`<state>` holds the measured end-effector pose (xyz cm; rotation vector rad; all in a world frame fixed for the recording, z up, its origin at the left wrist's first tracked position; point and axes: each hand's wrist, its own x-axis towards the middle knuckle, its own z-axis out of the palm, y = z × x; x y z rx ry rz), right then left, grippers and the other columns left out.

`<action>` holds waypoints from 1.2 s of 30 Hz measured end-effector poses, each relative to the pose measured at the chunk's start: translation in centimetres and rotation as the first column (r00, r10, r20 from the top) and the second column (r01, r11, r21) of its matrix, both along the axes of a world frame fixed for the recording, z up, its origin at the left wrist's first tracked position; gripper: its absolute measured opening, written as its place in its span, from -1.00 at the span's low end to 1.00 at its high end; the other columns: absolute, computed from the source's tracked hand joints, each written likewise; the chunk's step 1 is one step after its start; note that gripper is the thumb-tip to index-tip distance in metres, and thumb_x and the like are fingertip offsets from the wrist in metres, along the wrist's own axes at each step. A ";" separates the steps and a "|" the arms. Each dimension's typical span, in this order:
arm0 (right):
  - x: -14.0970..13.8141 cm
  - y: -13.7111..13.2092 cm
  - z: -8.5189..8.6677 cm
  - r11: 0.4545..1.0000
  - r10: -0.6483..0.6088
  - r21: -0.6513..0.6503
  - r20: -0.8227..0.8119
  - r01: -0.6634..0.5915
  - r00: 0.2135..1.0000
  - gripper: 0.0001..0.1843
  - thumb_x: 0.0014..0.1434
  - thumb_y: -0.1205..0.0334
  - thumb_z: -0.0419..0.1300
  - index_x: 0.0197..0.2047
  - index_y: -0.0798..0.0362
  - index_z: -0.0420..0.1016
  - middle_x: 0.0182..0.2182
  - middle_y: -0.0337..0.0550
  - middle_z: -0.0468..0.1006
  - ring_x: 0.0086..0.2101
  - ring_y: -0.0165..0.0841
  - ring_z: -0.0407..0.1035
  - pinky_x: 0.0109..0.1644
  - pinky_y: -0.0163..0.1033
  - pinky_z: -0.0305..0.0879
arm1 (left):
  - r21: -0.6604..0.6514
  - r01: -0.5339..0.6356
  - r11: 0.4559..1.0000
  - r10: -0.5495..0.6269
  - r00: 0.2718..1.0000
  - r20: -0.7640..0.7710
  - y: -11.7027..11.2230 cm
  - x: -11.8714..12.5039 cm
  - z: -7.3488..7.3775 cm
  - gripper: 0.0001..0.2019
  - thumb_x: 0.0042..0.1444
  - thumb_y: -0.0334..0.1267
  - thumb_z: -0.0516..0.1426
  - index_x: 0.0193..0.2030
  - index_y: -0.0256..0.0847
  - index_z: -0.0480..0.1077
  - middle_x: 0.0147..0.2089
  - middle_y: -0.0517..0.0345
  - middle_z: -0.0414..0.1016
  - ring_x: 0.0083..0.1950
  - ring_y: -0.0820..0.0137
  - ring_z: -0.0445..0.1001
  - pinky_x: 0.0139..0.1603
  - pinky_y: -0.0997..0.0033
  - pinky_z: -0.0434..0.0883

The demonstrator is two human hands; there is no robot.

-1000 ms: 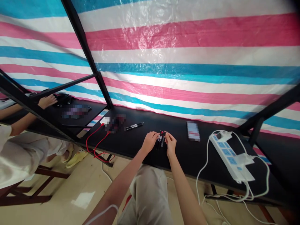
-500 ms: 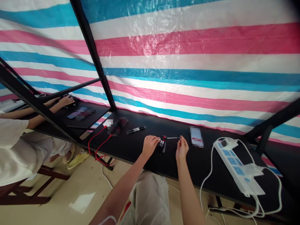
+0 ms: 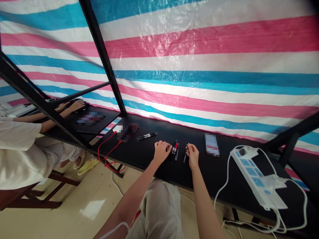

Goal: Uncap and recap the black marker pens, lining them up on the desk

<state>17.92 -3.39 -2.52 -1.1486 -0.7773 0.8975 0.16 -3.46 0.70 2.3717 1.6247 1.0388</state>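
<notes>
My left hand [image 3: 161, 151] rests curled on the black table [image 3: 219, 172], its fingertips against a small bunch of dark pens [image 3: 174, 151], one with a red part. My right hand [image 3: 193, 154] is a little to the right, fingers pinched on a thin pen refill [image 3: 185, 153] that lies nearly upright in the picture, its lower end at the table. Both hands are near the table's front edge, above my lap.
Another black pen [image 3: 148, 135] and a blurred dark object with red leads [image 3: 107, 154] lie to the left. A blurred card [image 3: 211, 144] and a white power strip [image 3: 258, 179] with cables sit right. Another person's hands [image 3: 72, 106] work at the neighbouring table. A striped tarp hangs behind.
My right hand drew a thin refill out to the right from the pens, then brought it back down close beside them. My left hand stayed on the pens.
</notes>
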 end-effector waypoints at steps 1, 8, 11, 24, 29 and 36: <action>-0.1 0.1 0.0 0.999 -0.020 -0.026 0.054 0.022 0.998 -0.60 -0.10 -0.09 0.20 -0.39 0.11 0.39 -0.55 -0.27 0.40 -0.72 -0.62 0.05 -0.66 -0.40 -0.08 | -0.018 -0.004 1.000 0.004 1.000 -0.001 0.1 0.0 -0.1 -0.82 0.12 -0.16 0.01 -0.36 -0.14 0.37 -0.41 0.19 0.38 -0.24 0.38 0.25 -0.12 0.28 0.10; -1.5 0.4 0.5 0.973 -0.146 -0.109 0.400 0.205 0.905 -0.56 -0.06 -0.13 0.10 -0.44 0.13 0.40 -0.61 -0.17 0.45 -0.69 -0.46 0.22 -0.55 -0.33 0.16 | -0.217 -0.169 0.961 0.179 0.984 0.025 1.2 -0.5 -0.7 -0.80 0.09 -0.13 0.02 -0.43 -0.15 0.35 -0.42 0.23 0.36 -0.22 0.41 0.26 -0.12 0.35 0.07; -1.7 0.3 0.4 0.971 -0.111 -0.138 0.465 0.195 0.878 -0.56 -0.02 -0.11 0.06 -0.37 0.14 0.44 -0.59 -0.14 0.48 -0.69 -0.43 0.25 -0.53 -0.32 0.18 | -0.280 -0.179 0.943 0.195 0.980 0.031 1.5 -0.7 -1.2 -0.79 0.09 -0.10 0.01 -0.41 -0.14 0.36 -0.46 0.25 0.35 -0.24 0.41 0.27 -0.13 0.36 0.08; -2.3 -0.6 -0.2 0.987 0.010 -0.128 0.659 0.099 0.752 -0.71 -0.02 0.10 0.04 -0.27 0.03 0.45 -0.53 -0.22 0.50 -0.49 -0.37 0.34 -0.36 -0.31 0.18 | -0.275 -0.145 0.950 0.145 0.989 -0.021 1.3 -0.6 -1.3 -0.76 0.11 -0.09 -0.03 -0.41 -0.17 0.31 -0.41 0.23 0.34 -0.25 0.42 0.28 -0.14 0.36 0.09; -2.5 -0.9 0.0 0.988 0.024 -0.131 0.673 0.087 0.739 -0.70 -0.02 0.11 0.03 -0.26 0.03 0.45 -0.52 -0.23 0.48 -0.51 -0.39 0.31 -0.38 -0.32 0.15 | -0.288 -0.132 0.948 0.126 0.991 -0.038 1.2 -0.4 -1.0 -0.77 0.12 -0.09 -0.03 -0.40 -0.17 0.30 -0.35 0.21 0.34 -0.19 0.40 0.27 -0.09 0.33 0.07; -2.5 -1.2 0.6 0.988 0.035 -0.130 0.700 0.079 0.713 -0.70 0.01 0.11 -0.01 -0.29 0.03 0.46 -0.52 -0.23 0.47 -0.51 -0.38 0.30 -0.38 -0.32 0.13 | -0.321 -0.015 0.947 0.016 1.000 0.000 1.2 -0.9 -1.1 -0.81 0.06 -0.09 0.04 -0.40 -0.14 0.34 -0.36 0.25 0.36 -0.21 0.42 0.27 -0.07 0.33 0.07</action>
